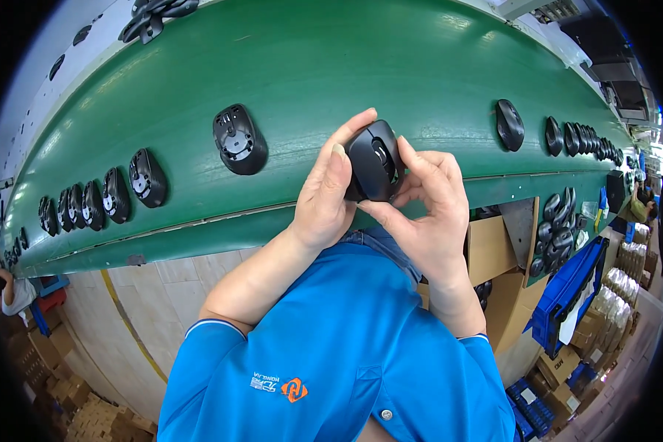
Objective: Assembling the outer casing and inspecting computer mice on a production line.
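Observation:
Between my two hands is a black computer mouse (pixel 373 163), held above the near edge of the green work surface. My left hand (pixel 325 193) wraps its left side, with the thumb along the mouse and the fingers behind it. On the other side my right hand (pixel 429 193) grips the mouse between thumb and fingers, at its right edge and near end. A mouse base (pixel 241 140) with its inner side up lies left of my hands. To the right rests another black mouse (pixel 509 125).
More opened mouse bases (pixel 115 195) line the green surface (pixel 331 66) at left. A row of black mice (pixel 573 138) runs off to the right. Below that stand a cardboard box (pixel 493 249) and a blue bin (pixel 567 295). Another person (pixel 18 296) is at far left.

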Demonstrator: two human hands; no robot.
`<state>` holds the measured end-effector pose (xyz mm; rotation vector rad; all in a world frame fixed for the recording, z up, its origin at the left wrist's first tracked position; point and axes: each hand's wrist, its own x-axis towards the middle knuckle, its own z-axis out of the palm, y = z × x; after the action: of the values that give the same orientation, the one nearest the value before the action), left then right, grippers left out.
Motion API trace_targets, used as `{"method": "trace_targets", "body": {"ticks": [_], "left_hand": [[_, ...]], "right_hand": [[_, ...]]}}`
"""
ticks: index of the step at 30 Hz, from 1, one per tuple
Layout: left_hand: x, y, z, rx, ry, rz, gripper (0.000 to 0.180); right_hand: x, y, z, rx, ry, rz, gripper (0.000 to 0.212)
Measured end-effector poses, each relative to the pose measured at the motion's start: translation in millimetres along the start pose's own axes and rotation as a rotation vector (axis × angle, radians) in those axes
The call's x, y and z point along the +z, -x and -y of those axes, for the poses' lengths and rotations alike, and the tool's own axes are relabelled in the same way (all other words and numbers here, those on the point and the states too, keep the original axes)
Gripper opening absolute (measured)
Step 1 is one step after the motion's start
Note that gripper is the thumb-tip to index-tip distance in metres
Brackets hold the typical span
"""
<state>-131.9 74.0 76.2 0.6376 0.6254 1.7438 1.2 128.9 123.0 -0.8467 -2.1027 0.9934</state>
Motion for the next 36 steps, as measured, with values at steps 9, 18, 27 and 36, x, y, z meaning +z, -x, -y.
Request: {"method": "trace_targets", "body": {"ticks": [9,18,27,36], "left_hand": [[5.9,1.9,-0.8,-0.019,-0.037,-0.057,0.059],[7.1,-1.6,-9.8,-0.210,0.148,-0.161,0.050],[3.5,-2.8,-9.0,-0.266,0.273,-0.249,0.046],[-0.1,-2.0,-9.7,-0.309,0.280,-0.262,0.046]], "right_hand": [[2.5,4.4,3.3,0.076,0.040,0.022,0.073],[2.1,1.4,1.4,-0.087,0.322,0.048,0.070],[9.7,5.5,-5.9,-0.255,0.356,0.081,0.061],[14.3,11.5,-2.0,-0.216,0.408,0.156,0.060]]}}
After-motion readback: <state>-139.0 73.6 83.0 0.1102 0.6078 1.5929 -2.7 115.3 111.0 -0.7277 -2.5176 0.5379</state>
